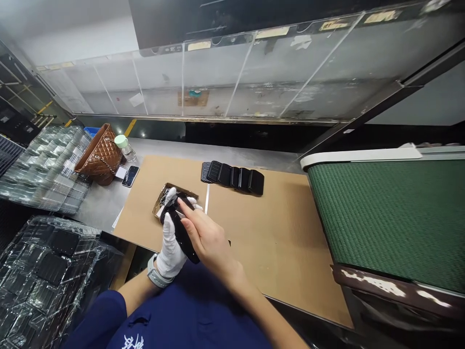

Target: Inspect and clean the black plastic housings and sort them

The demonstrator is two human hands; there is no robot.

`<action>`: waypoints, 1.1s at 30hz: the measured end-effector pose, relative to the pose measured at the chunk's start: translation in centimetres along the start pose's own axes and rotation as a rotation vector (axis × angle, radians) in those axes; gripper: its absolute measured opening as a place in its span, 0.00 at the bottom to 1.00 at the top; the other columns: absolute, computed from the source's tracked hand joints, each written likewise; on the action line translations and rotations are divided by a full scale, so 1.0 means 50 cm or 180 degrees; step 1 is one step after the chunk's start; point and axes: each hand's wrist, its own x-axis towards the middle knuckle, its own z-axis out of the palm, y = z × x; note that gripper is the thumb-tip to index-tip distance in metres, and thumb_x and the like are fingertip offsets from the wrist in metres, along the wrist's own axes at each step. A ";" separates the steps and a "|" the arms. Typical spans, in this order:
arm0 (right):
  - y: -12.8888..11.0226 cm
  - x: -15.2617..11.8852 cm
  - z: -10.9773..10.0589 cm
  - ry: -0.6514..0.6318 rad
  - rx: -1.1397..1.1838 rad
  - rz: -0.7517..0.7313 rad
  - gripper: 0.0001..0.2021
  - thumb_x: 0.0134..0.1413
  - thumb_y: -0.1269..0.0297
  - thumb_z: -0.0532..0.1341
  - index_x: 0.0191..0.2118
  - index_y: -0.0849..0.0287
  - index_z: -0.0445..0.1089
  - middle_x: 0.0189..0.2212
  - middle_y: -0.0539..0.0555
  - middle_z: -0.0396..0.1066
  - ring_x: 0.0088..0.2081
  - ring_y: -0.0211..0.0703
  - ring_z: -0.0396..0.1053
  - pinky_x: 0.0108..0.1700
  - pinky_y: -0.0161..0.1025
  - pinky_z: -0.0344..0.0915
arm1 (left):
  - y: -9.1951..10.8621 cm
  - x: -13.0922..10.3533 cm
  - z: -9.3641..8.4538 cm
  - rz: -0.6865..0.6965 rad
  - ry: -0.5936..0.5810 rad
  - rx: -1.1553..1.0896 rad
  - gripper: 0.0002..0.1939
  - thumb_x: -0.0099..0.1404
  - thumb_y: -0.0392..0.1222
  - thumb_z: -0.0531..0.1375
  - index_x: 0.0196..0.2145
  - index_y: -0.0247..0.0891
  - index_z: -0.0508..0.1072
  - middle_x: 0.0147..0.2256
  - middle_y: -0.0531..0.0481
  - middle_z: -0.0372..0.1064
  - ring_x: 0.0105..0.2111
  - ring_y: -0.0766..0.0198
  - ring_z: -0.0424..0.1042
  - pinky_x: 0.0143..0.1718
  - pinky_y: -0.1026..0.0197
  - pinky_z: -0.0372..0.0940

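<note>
My left hand (170, 249), in a white glove, is wrapped round a long black plastic part (186, 241) held at a slant in front of my body. Bare, my right hand (209, 240) lies over the part's upper end, its fingertips pressed against it. Whether a small piece sits under those fingertips is hidden. Just behind the hands stands a gold-brown tray (157, 206) with small dark pieces in it, partly covered by my fingers. An overlapping row of black ribbed plastic parts (236, 178) lies farther back on the cardboard (261, 232).
A green conveyor belt (385, 213) runs along the right. To the left are a brown quilted handbag (100, 155), a bottle with a pale green cap (125, 148), a phone (130, 176) and stacked clear trays (43, 165). More plastic-wrapped black parts (51, 269) sit at lower left.
</note>
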 end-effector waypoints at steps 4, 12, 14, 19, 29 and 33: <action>-0.001 0.000 0.005 0.0092 -0.0129 0.0006 0.22 0.68 0.59 0.44 0.59 0.59 0.64 0.28 0.55 0.71 0.31 0.43 0.71 0.35 0.37 0.69 | 0.005 -0.003 0.012 -0.0381 0.0321 -0.0282 0.31 0.69 0.55 0.38 0.54 0.36 0.69 0.53 0.45 0.70 0.60 0.60 0.60 0.62 0.61 0.54; -0.002 0.002 0.012 0.0106 -0.0118 0.0023 0.22 0.68 0.58 0.43 0.58 0.59 0.65 0.29 0.55 0.73 0.31 0.42 0.72 0.34 0.36 0.69 | -0.003 0.002 -0.001 -0.0377 0.0367 -0.0211 0.32 0.70 0.50 0.33 0.57 0.37 0.67 0.55 0.46 0.67 0.62 0.63 0.56 0.59 0.62 0.59; -0.001 0.002 0.008 -0.0022 -0.0009 0.0063 0.22 0.68 0.58 0.43 0.59 0.59 0.64 0.31 0.55 0.74 0.33 0.43 0.73 0.37 0.37 0.70 | -0.006 0.005 -0.004 -0.0330 0.0360 -0.0178 0.31 0.71 0.50 0.33 0.56 0.38 0.68 0.56 0.47 0.66 0.62 0.63 0.55 0.59 0.62 0.60; 0.001 0.004 -0.001 -0.0224 0.0191 0.0119 0.22 0.68 0.59 0.44 0.61 0.56 0.62 0.40 0.56 0.76 0.42 0.44 0.74 0.44 0.39 0.71 | -0.014 0.010 -0.014 -0.0008 0.0244 -0.0010 0.31 0.67 0.59 0.40 0.52 0.39 0.71 0.57 0.46 0.65 0.63 0.58 0.53 0.60 0.58 0.58; 0.004 0.000 0.012 -0.0034 0.0037 0.0173 0.22 0.68 0.58 0.44 0.59 0.58 0.64 0.35 0.56 0.76 0.36 0.43 0.74 0.39 0.37 0.71 | -0.016 0.013 -0.017 -0.0091 0.0106 0.0044 0.27 0.63 0.58 0.49 0.50 0.39 0.73 0.54 0.45 0.69 0.62 0.55 0.57 0.59 0.57 0.60; 0.005 0.000 0.014 -0.0016 0.0138 0.0270 0.21 0.68 0.59 0.45 0.59 0.57 0.65 0.35 0.55 0.76 0.36 0.42 0.74 0.39 0.36 0.71 | -0.015 0.009 -0.004 -0.0134 0.0251 -0.0144 0.28 0.67 0.55 0.43 0.53 0.39 0.70 0.55 0.45 0.68 0.60 0.58 0.60 0.60 0.56 0.59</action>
